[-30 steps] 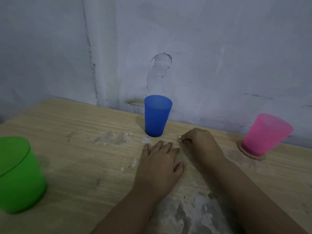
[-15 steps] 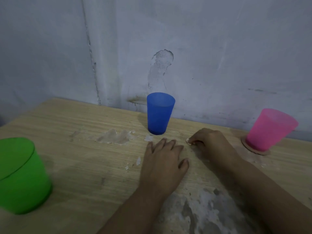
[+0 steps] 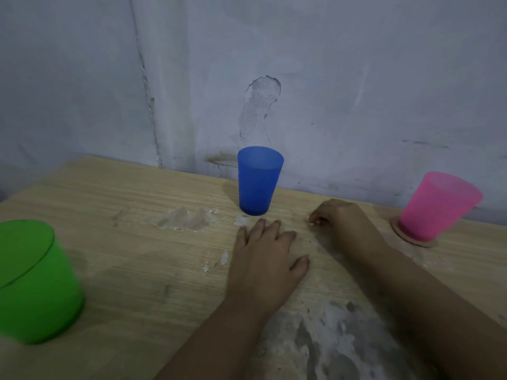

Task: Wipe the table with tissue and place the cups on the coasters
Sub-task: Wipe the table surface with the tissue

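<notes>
left hand (image 3: 267, 259) lies flat, released; right hand (image 3: 344, 220) fingers (image 3: 315, 219) pinch a tissue scrap (image 3: 311, 221). ahead of them, blue cup (image 3: 259, 181): probably light, slippery; hold mid-wall.

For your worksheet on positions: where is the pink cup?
In the head view, the pink cup stands far right on a coaster, near the wall.

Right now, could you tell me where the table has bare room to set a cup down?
Free: the stretch between the green cup and the left hand. Crowded: around the blue cup, both hands, the right hand and the pink cup.
</notes>
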A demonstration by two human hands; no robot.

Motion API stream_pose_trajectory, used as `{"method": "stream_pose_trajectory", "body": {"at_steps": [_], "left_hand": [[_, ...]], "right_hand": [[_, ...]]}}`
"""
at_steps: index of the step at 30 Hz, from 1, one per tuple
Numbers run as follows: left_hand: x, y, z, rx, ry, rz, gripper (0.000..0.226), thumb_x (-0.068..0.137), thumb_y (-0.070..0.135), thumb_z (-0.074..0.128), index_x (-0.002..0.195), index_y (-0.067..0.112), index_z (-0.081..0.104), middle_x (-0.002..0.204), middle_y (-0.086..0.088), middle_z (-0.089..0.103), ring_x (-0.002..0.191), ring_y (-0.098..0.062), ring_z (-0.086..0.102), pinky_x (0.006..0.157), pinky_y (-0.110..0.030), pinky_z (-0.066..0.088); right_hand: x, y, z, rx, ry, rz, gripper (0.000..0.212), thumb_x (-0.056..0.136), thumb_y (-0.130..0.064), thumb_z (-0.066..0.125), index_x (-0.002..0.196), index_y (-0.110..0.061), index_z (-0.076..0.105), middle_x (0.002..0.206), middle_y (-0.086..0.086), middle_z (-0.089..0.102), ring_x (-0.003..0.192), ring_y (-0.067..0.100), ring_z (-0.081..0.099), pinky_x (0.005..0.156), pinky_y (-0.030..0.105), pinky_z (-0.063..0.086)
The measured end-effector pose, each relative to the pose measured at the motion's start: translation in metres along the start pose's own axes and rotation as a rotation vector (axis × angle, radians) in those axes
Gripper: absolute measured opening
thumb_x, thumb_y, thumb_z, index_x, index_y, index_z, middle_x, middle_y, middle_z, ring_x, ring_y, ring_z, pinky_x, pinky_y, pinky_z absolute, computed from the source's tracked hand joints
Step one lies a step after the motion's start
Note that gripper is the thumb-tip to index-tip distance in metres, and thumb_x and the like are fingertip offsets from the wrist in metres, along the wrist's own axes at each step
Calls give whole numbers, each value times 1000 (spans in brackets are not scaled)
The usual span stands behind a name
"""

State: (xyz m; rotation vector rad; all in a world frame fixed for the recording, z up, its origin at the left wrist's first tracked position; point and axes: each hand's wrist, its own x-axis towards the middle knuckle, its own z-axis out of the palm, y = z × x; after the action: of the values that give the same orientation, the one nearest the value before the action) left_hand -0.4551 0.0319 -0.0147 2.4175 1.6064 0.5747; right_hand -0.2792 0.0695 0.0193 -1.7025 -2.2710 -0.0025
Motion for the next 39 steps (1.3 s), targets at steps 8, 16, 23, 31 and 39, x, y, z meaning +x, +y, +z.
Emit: {"method": "stream_pose_trajectory", "body": {"at_steps": [8, 16, 23, 31, 39], "left_hand": [[0, 0, 0, -2, 2, -6, 58, 87, 63, 36, 138, 34, 39, 153, 7, 28, 144, -15, 14, 117, -46, 7], [-1, 0, 2, -9, -1, -8, 57, 88, 62, 37, 138, 34, 39, 153, 6, 28, 144, -16, 13, 117, -46, 5], [1, 0, 1, 18, 11, 0, 57, 87, 62, 37, 137, 34, 40, 151, 6, 32, 143, -17, 15, 117, -47, 7], [-1, 0, 2, 43, 0, -4, 60, 87, 63, 34, 139, 34, 36, 153, 5, 28, 144, -18, 13, 116, -47, 7], [0, 0, 3, 57, -39, 7, 63, 88, 65, 29, 144, 35, 29, 157, 4, 18, 145, -18, 6, 116, -49, 0]], "right_hand": [[19, -16, 11, -20, 20, 32, 28, 72, -4, 67, 97, -15, 72, 98, 5, 69, 93, 21, 60, 83, 29, 46], [11, -2, 3, -78, -18, 100, 28, 72, -14, 69, 100, -13, 71, 103, 8, 68, 99, 25, 60, 88, 33, 46], [10, -28, 14, 26, 52, -24, 17, 74, -8, 64, 88, -13, 73, 90, 5, 69, 87, 22, 61, 77, 31, 48], [34, -21, 15, -56, -3, 112, 29, 84, -7, 57, 110, -12, 68, 112, 10, 65, 104, 23, 58, 94, 33, 44], [0, -10, 2, 8, 24, -65, 18, 75, -7, 68, 91, -12, 74, 90, 7, 71, 86, 24, 64, 77, 33, 51]]}}
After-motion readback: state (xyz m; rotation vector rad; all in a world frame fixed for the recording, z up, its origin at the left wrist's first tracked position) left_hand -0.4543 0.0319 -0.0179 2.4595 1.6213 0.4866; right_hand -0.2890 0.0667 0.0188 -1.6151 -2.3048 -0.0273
